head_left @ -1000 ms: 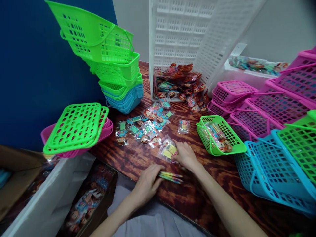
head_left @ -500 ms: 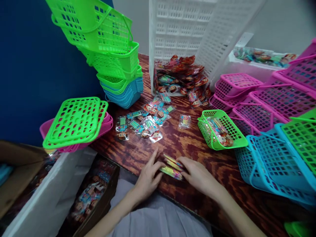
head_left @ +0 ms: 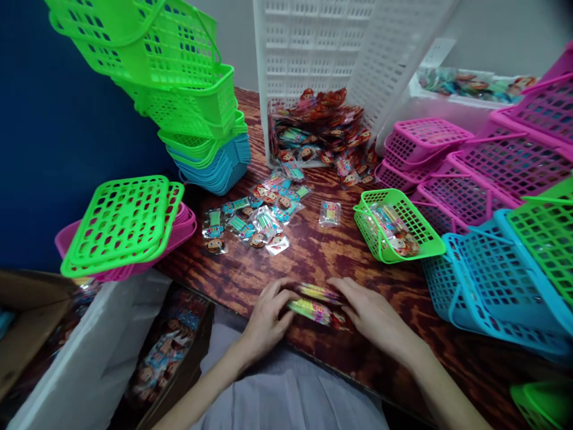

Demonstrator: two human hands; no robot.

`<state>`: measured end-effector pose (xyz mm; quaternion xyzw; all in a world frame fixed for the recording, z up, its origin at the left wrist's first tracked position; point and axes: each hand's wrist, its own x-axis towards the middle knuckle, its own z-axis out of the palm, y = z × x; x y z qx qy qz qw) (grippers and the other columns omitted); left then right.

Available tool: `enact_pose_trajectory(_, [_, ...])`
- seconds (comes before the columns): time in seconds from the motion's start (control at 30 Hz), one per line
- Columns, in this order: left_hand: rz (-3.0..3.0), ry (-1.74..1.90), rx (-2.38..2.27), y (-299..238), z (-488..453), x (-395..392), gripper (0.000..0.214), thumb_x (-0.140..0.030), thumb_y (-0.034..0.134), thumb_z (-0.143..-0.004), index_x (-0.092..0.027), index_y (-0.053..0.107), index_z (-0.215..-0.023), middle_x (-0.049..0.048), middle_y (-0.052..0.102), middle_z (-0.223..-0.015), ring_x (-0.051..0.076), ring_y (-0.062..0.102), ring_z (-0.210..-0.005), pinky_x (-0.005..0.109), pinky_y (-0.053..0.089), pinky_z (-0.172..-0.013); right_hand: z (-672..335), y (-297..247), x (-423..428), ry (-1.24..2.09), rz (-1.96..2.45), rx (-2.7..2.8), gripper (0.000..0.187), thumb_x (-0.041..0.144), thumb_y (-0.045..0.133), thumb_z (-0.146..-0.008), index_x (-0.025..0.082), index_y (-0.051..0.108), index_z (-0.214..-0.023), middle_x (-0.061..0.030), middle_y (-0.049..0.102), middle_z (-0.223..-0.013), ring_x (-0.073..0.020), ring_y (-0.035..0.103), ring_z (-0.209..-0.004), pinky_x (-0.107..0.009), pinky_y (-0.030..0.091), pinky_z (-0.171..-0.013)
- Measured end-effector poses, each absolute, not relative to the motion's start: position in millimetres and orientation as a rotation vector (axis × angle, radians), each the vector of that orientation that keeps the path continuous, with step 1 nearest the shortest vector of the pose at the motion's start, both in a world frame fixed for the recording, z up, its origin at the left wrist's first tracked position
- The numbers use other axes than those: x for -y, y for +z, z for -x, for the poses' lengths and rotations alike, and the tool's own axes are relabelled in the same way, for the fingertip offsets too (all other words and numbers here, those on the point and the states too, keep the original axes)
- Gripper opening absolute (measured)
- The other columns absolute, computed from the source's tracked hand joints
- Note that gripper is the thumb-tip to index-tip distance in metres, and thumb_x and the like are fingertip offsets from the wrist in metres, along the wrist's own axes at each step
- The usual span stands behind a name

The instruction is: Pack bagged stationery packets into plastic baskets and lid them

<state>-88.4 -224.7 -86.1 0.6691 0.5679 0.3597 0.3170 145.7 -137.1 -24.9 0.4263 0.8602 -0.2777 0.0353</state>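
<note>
My left hand [head_left: 269, 315] and my right hand [head_left: 367, 310] hold a small stack of packets [head_left: 311, 309] between them, just above the table's front edge. The packets are flat and clear, with yellow and pink contents showing. My left fingers curl around one end, and my right fingers close on the other. A single packet [head_left: 330, 214] lies on the wood farther off. To its left is a loose spread of packets [head_left: 264, 222] with blue and green parts and doll-face pictures. Beyond my right hand, a green basket [head_left: 432, 246] holds several packets.
A white crate [head_left: 313, 51] lies on its side at the back, with heaped packets spilling out. Stacked green baskets [head_left: 183, 95] rise at left, beside green lids [head_left: 120, 221]. Pink baskets [head_left: 425, 140] and blue baskets [head_left: 483, 286] crowd the right. A box of packets [head_left: 168, 358] sits below left.
The view has shifted slightly. My left forefinger, raised before, now bends down over the packets. The stack has spread a little toward the right hand, and a reddish end shows there.
</note>
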Motion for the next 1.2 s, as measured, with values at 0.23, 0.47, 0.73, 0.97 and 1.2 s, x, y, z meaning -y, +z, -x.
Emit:
enact_pose_trajectory(0.23, [-1.705,1.017,-1.547,-89.6,79.7,225.1,0.037,-0.005,0.056,-0.083,-0.023,0.053,-0.116,0.0112,0.038,-0.148,0.023,0.043,-0.135,0.039,0.038,-0.11,-143.2,-40.2,142.7,-0.996,-1.303,-2.739,0.031,0.009,0.041,-0.095,0.022,0.057,-0.119,-0.0065,0.064,-0.105,-0.0216,0.062,-0.098,-0.033,0.048,-0.085])
enact_pose_trajectory(0.47, [-1.68,1.031,-1.549,-91.7,83.9,228.4,0.041,-0.002,0.053,-0.082,-0.022,0.052,-0.117,0.0118,0.041,-0.147,0.023,0.041,-0.137,0.04,0.036,-0.113,-137.3,-44.6,164.9,-0.898,-1.281,-2.767,0.034,0.007,0.039,-0.094,0.018,0.053,-0.122,-0.0088,0.062,-0.105,-0.0243,0.061,-0.099,-0.038,0.05,-0.085])
enact_pose_trajectory(0.73, [-1.703,1.03,-1.614,-93.5,79.8,223.4,0.045,-0.012,0.057,-0.087,-0.023,0.048,-0.13,0.0116,0.046,-0.144,0.023,0.042,-0.136,0.043,0.036,-0.114,-143.6,-48.9,155.6,-1.137,-1.386,-2.73,0.033,0.013,0.046,-0.093,0.022,0.056,-0.123,-0.0077,0.065,-0.113,-0.0223,0.063,-0.103,-0.035,0.049,-0.089])
enact_pose_trajectory(0.97, [-1.858,0.921,-1.636,-97.3,83.2,214.6,0.063,-0.005,0.049,-0.087,-0.023,0.034,-0.145,0.0117,0.042,-0.148,0.023,0.038,-0.139,0.046,0.034,-0.116,-151.0,-59.5,130.4,-1.6,-1.379,-2.568,0.027,0.025,0.054,-0.091,0.023,0.062,-0.117,-0.0042,0.071,-0.108,-0.0214,0.065,-0.099,-0.033,0.049,-0.089])
enact_pose_trajectory(1.2, [-1.855,0.872,-1.616,-89.4,85.1,215.7,0.08,-0.002,0.048,-0.081,-0.025,0.022,-0.153,0.0109,0.037,-0.152,0.024,0.033,-0.143,0.046,0.031,-0.118,-148.6,-55.6,131.9,-1.634,-1.407,-2.544,0.025,0.033,0.054,-0.093,0.022,0.065,-0.113,-0.004,0.072,-0.105,-0.0217,0.066,-0.096,-0.033,0.049,-0.087])
